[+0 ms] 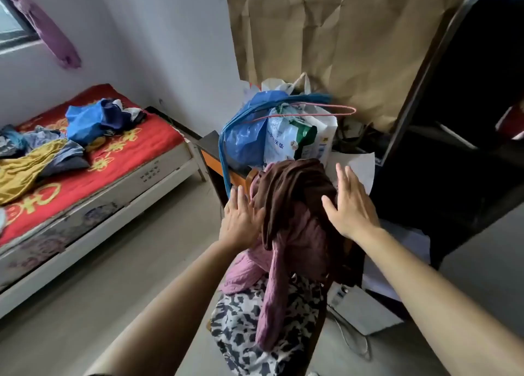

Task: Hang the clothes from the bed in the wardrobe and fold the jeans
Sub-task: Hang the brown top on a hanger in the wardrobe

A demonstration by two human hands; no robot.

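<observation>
Reaching forward, the person had both hands at a brown garment (295,188) draped over the top of a chair (251,177). The left hand (241,219), fingers straight and slightly spread, lay flat against the garment's left side. The right hand (351,205), fingers also straight and apart, was at its right side with the thumb over the cloth. Neither hand gripped anything, and I could not tell whether the right palm pressed the fabric. Under the brown garment a pink knit (300,242) hung down onto a black-and-white patterned cloth (255,319) on the seat. Other clothes, a blue piece (85,123) and a yellow one (25,168) among them, lay heaped toward the left end of the bed (136,149). The dark wardrobe (467,92) stood to the right, beside a table (211,154) bearing a blue bag (246,137) and a pink hanger (312,112).
</observation>
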